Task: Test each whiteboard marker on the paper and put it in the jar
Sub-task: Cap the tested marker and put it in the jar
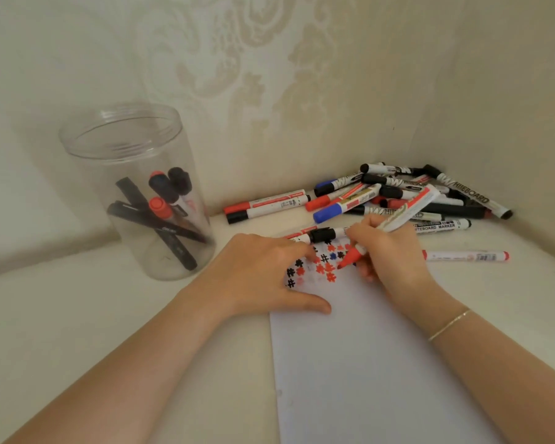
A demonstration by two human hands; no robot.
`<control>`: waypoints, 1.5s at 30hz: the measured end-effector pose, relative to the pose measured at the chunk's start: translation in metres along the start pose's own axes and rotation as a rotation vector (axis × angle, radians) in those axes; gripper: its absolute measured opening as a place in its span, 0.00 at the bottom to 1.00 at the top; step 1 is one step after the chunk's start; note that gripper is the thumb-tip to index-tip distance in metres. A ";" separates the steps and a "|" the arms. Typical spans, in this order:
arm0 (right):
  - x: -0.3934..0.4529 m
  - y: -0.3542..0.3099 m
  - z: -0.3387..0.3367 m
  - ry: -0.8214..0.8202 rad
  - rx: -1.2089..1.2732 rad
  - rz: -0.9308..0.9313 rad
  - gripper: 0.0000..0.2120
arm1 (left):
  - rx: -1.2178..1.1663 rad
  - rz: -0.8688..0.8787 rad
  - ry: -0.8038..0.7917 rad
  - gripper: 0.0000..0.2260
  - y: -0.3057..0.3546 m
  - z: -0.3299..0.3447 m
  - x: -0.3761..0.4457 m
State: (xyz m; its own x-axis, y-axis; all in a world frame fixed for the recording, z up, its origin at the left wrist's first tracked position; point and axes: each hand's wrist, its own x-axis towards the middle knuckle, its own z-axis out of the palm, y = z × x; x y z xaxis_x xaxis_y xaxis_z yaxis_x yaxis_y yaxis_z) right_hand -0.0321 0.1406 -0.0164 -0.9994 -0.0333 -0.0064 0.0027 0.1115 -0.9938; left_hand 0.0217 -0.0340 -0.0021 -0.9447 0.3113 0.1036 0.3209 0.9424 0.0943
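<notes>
Paper (366, 363) — marker (455, 226) behind reads "WHITEBOARD MARKER".

You are working in what looks like a home, at a cream-coloured table (77, 315) pushed into a corner where pale damask-patterned wallpaper (253, 75) covers both walls, the sort of decoration found in a living room rather than an office

Cream table (77, 315), clear jar (135, 193), paper (366, 363), marker pile (414, 193) (corner)
</notes>
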 end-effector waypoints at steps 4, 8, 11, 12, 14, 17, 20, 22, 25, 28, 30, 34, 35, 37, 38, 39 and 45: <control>-0.004 0.002 0.005 0.125 -0.128 -0.057 0.13 | 0.035 -0.013 0.027 0.36 0.001 0.000 0.002; -0.004 0.002 0.004 0.142 -0.161 -0.071 0.10 | 0.035 -0.026 0.005 0.36 0.003 -0.002 0.001; -0.003 0.004 0.005 0.129 -0.185 -0.093 0.10 | 0.051 -0.045 -0.043 0.35 0.005 -0.004 0.000; -0.003 0.006 0.006 0.124 -0.207 -0.108 0.10 | 0.058 -0.049 -0.058 0.35 0.005 -0.005 0.000; -0.003 0.007 0.007 0.127 -0.259 -0.149 0.12 | 0.063 -0.058 -0.078 0.35 0.005 -0.005 0.000; -0.003 0.008 0.006 0.136 -0.295 -0.192 0.12 | 0.062 -0.069 -0.099 0.36 0.005 -0.006 0.001; -0.003 0.005 0.004 0.124 -0.249 -0.165 0.09 | 0.055 -0.073 -0.109 0.36 0.004 -0.006 0.002; -0.003 0.004 0.004 0.099 -0.190 -0.116 0.08 | 0.051 -0.074 -0.111 0.36 0.005 -0.006 0.002; -0.005 0.005 0.006 0.080 -0.243 -0.165 0.10 | 0.046 -0.076 -0.105 0.35 0.005 -0.007 0.002; -0.006 0.005 0.008 0.097 -0.270 -0.212 0.10 | 0.040 -0.077 -0.106 0.36 0.005 -0.007 0.001; -0.005 0.005 0.007 0.102 -0.270 -0.208 0.10 | 0.036 -0.077 -0.102 0.36 0.005 -0.007 0.001; -0.003 0.006 0.005 0.106 -0.215 -0.154 0.08 | 0.038 -0.080 -0.100 0.35 0.006 -0.007 0.001; -0.003 0.006 0.005 0.105 -0.228 -0.163 0.08 | 0.035 -0.082 -0.102 0.35 0.006 -0.007 0.001; -0.004 0.007 0.007 0.100 -0.259 -0.180 0.09 | 0.030 -0.084 -0.100 0.35 0.006 -0.007 0.001; -0.004 0.006 0.007 0.098 -0.268 -0.183 0.09 | 0.029 -0.086 -0.098 0.35 0.005 -0.006 0.001; -0.004 0.006 0.007 0.092 -0.273 -0.180 0.10 | 0.026 -0.090 -0.097 0.35 0.005 -0.006 0.001; -0.003 0.007 0.005 0.115 -0.224 -0.157 0.09 | 0.014 -0.101 -0.104 0.35 0.006 -0.007 0.001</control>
State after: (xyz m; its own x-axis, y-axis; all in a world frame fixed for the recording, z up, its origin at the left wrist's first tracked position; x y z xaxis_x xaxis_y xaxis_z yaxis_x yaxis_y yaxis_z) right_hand -0.0294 0.1369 -0.0237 -0.9843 0.0442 0.1708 -0.1469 0.3305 -0.9323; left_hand 0.0235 -0.0290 0.0056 -0.9743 0.2250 -0.0091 0.2234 0.9710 0.0850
